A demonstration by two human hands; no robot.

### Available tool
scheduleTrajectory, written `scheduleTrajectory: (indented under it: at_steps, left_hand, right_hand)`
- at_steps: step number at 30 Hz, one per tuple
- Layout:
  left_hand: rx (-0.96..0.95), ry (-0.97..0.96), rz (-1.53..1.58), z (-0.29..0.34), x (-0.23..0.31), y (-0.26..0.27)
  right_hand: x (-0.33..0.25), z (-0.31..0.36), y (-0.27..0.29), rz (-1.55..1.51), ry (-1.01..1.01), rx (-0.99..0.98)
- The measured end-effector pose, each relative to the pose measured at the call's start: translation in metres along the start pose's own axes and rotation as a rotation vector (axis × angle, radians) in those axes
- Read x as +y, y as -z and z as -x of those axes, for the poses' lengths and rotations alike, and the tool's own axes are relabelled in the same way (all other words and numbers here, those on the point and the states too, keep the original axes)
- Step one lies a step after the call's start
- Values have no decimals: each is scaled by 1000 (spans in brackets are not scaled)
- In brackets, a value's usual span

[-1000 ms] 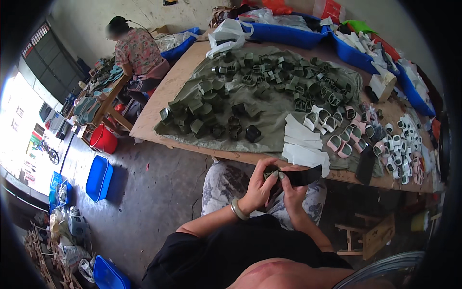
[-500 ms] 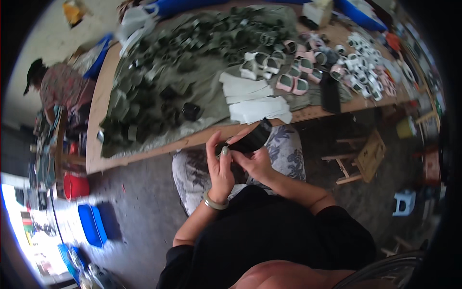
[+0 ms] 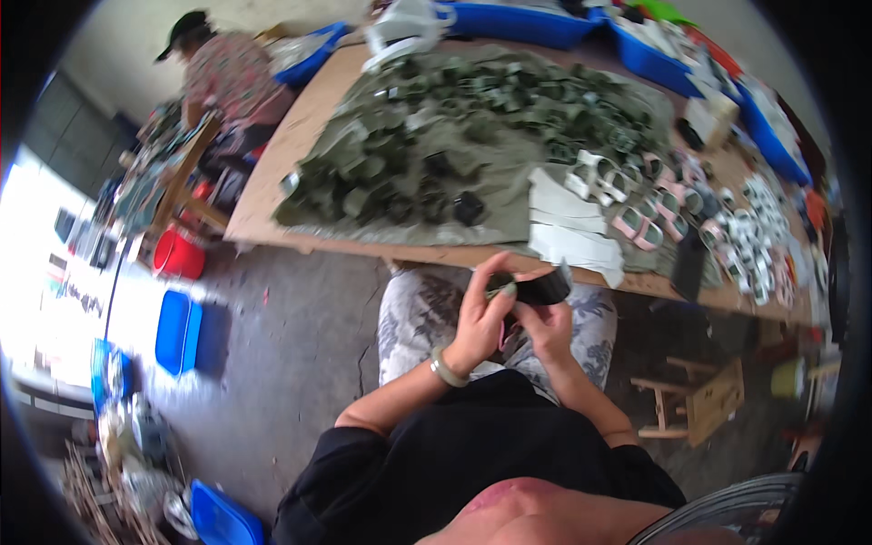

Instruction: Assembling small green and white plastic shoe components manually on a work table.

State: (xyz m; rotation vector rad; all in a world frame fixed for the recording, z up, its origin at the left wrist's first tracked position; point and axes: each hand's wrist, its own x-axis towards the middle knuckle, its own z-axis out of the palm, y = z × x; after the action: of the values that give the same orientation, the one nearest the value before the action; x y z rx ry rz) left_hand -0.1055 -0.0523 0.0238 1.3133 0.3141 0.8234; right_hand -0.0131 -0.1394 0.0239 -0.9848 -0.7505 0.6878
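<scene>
Just off the table's front edge, above my lap, both hands work on a dark glossy strip (image 3: 545,289). My right hand (image 3: 551,329) is closed around its lower part, and its curved end stands up beyond the fingers. My left hand (image 3: 481,318), with a pale bangle on the wrist, pinches the strip's left end, where a dark green curled part (image 3: 499,282) shows between the fingers. Below the hands a small pink bit (image 3: 505,334) is visible; what it belongs to is hidden.
Dark green curled pieces (image 3: 363,182) cover a cloth on the wooden table (image 3: 272,204). White flat pieces (image 3: 572,238), pink small shoes (image 3: 640,227) and white small shoes (image 3: 749,241) lie to the right. A wooden stool (image 3: 713,400) stands right; a person (image 3: 238,86) sits far left.
My view has swung left, so the table and hands sit further right in it. The strip is now held more level, and both hands still grip it.
</scene>
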Motion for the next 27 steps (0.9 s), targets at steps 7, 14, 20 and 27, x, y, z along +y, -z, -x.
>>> scheduleTrajectory:
  at_steps: [7,14,20,27]
  left_hand:
    - [46,-2,-77,5,-3,3]
    - [56,-149,-246,4,12,5]
    - [30,-160,-269,11,13,1]
    - [-58,-28,-188,10,25,7]
  right_hand:
    - [20,1,5,-41,30,-1]
    - [14,2,4,-33,28,-34]
    - [16,7,12,-81,81,-41]
    - [0,1,12,-128,59,-100]
